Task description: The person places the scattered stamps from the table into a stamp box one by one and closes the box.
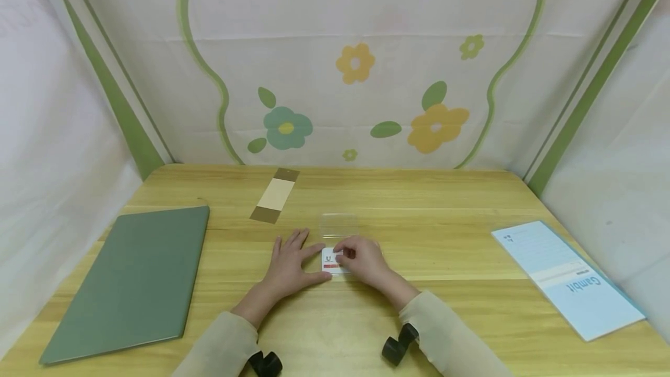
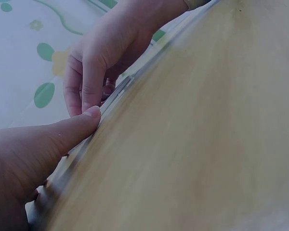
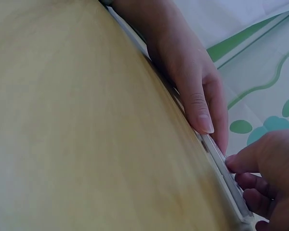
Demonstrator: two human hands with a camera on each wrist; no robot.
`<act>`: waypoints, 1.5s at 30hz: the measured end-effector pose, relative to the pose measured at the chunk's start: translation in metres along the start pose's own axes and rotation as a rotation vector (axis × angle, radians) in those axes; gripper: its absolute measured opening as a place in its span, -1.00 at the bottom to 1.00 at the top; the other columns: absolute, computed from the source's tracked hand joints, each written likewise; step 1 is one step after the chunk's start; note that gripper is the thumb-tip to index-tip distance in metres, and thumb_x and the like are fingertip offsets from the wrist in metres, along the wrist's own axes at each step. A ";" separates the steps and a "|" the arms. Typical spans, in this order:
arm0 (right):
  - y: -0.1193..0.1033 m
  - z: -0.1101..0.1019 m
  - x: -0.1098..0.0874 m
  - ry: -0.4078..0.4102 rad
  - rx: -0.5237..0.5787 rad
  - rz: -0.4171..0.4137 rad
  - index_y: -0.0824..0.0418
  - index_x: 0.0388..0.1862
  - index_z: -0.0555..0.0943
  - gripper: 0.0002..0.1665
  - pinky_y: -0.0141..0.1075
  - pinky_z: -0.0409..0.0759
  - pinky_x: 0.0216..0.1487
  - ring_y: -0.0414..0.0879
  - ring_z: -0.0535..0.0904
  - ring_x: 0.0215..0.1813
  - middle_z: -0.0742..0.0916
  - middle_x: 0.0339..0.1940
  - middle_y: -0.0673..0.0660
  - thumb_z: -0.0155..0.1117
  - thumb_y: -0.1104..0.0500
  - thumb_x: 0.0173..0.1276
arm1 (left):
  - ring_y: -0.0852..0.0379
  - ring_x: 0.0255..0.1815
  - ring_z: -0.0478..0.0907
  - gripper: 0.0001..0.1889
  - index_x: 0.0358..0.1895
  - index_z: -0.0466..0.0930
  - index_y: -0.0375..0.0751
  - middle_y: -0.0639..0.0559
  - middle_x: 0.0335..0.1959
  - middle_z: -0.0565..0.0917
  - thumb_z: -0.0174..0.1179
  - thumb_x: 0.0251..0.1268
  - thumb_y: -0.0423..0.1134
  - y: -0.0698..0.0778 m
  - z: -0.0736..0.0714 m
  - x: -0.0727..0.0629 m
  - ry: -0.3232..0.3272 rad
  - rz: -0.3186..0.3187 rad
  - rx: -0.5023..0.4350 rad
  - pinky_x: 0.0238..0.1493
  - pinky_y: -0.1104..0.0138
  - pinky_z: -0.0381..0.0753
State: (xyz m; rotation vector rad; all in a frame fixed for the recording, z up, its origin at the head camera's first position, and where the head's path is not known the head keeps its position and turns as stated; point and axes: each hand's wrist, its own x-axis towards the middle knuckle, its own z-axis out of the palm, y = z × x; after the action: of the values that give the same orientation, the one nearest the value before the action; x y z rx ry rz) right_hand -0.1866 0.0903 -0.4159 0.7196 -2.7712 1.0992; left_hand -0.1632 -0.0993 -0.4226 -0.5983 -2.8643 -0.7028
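Observation:
A small white card with a dark letter and a red band lies in a flat clear plastic case on the table. Behind it, a clear rectangular panel lies flat. My left hand rests at the left side, thumb and forefinger spread straight against the card's corners. From the right, my right hand bends over the card, its thumb and forefinger tips pinched together at the upper part and the other fingers curled. Both wrist views show the case's thin edge between the hands, low against the tabletop.
A dark green folder lies at the left. Toward the back lies a cream strip with brown ends. A pale blue printed pad reading "Gambit" is at the right. White fabric walls with printed flowers enclose the wooden table.

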 end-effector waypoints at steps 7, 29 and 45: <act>-0.002 -0.001 0.001 -0.005 -0.023 0.007 0.08 -0.40 0.62 -0.91 -0.29 0.26 -0.35 -0.28 0.35 -0.52 0.46 -0.62 -0.17 0.25 0.21 0.06 | -0.15 0.26 -0.03 -0.32 0.07 0.46 0.05 -0.20 0.23 0.18 0.12 -0.17 0.32 -0.001 0.000 0.000 0.002 0.000 0.000 0.12 -0.13 -0.25; 0.047 -0.056 -0.028 -0.025 0.174 0.172 0.32 -0.30 0.58 -0.78 -0.32 0.41 -0.37 -0.13 0.41 -0.38 0.57 -0.41 0.05 0.30 0.27 0.03 | -0.13 0.27 -0.05 -0.31 0.08 0.45 0.03 -0.19 0.24 0.16 0.13 -0.18 0.31 0.000 0.001 0.000 0.002 -0.001 -0.026 0.12 -0.13 -0.28; 0.046 -0.048 -0.028 -0.004 0.051 0.207 0.27 -0.41 0.51 -0.86 -0.30 0.37 -0.34 -0.12 0.36 -0.36 0.48 -0.42 0.06 0.27 0.34 0.02 | -0.14 0.27 -0.05 -0.31 0.08 0.45 0.04 -0.19 0.24 0.17 0.12 -0.17 0.32 0.000 0.000 0.000 -0.003 0.004 -0.023 0.12 -0.14 -0.27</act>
State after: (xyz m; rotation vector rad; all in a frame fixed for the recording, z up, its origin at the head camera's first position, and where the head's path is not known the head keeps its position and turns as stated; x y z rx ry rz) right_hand -0.1876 0.1624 -0.4156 0.4471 -2.8825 1.2070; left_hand -0.1637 -0.0993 -0.4229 -0.6083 -2.8608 -0.7358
